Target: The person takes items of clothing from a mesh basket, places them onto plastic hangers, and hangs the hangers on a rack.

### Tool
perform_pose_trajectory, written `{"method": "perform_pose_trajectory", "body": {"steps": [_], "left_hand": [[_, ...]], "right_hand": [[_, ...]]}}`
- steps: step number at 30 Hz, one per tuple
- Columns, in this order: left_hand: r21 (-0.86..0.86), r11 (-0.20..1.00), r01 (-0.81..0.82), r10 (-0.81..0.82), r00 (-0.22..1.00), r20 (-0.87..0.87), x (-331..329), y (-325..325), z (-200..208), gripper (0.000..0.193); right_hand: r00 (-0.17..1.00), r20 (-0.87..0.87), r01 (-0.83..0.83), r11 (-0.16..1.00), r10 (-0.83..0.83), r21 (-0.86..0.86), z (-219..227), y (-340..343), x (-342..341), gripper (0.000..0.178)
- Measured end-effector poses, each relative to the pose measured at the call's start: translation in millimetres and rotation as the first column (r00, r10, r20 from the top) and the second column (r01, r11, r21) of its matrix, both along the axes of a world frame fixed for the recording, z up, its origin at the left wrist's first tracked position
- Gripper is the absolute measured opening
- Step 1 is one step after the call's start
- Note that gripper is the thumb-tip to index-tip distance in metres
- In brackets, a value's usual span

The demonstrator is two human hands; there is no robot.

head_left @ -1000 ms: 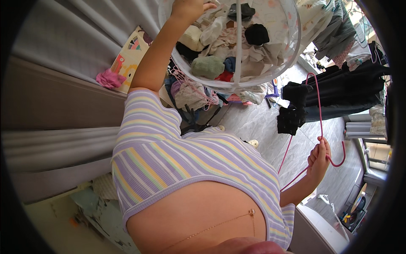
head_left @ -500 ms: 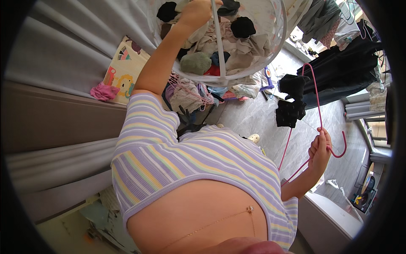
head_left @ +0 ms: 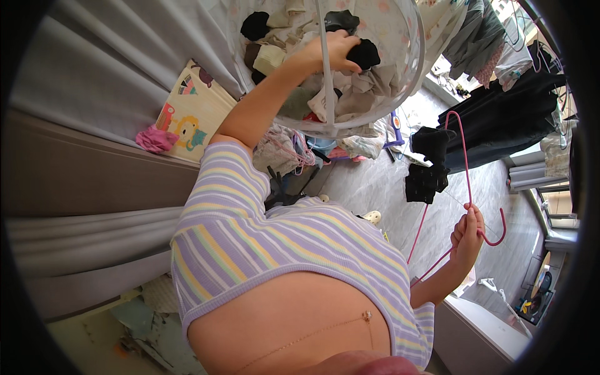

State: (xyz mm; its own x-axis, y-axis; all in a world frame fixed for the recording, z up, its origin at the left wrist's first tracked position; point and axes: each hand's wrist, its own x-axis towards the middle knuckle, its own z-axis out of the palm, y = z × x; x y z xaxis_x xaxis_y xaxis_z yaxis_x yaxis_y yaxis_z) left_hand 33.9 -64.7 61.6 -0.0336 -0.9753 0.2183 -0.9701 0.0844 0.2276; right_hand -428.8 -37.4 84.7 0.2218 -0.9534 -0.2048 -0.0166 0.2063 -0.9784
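My left hand reaches over a round white mesh basket of small laundry. Its thumb and fingers are apart at the edge of a balled black sock; whether they press on it is hard to see. A pale strap crosses in front of that hand. On the right, my right hand is closed around a pink clothes hanger near its hook. Two dark pieces, seemingly black socks, hang on the hanger.
Beneath the basket lies a heap of clothes and pink hangers. Dark garments hang at the far right. A patterned board with a pink cloth stands by the grey curtain at left. Grey tiled floor shows between.
My left hand has moved right and down across the basket, from the strap's upper part to the balled black sock. My right hand and its hanger have lowered slightly in view.
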Motion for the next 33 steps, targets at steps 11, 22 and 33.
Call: {"method": "perform_pose_trajectory", "body": {"steps": [11, 22, 33], "left_hand": [[-0.546, 0.834, -0.082, 0.066, 0.997, -0.048, 12, -43, -29, 0.047], [-0.368, 0.775, -0.514, 0.012, 0.594, -0.804, 122, -42, -30, 0.026], [0.054, 0.921, -0.385, 0.222, 0.406, -0.887, 93, 7, -29, 0.025]], "right_hand": [[0.999, 0.009, 0.035, 0.999, -0.035, 0.013, 0, 2, -1, 0.017], [0.999, -0.022, 0.039, 0.999, -0.039, 0.017, -2, -1, -3, 0.018], [0.999, 0.026, -0.043, 0.999, 0.044, -0.029, -1, -1, -2, 0.021]]}}
